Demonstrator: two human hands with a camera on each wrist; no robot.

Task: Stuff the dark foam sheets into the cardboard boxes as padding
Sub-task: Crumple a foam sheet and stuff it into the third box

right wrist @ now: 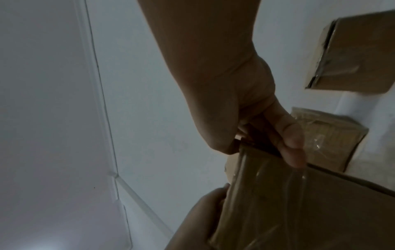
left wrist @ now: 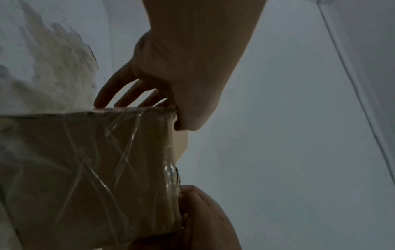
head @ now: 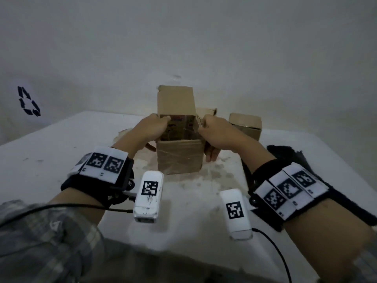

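box [head: 179,158]: matt brown cardboard, wrapped in glossy clear tape
table [head: 51,152]: white, scuffed and stained
foam [head: 285,154]: black, rough

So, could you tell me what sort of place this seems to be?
Probably a makeshift packing spot in a bare room: a scuffed white table against plain walls, taped cardboard boxes, and dark foam waiting beside them.

A recycling symbol [head: 28,101] marks the wall; box print seems illegible.
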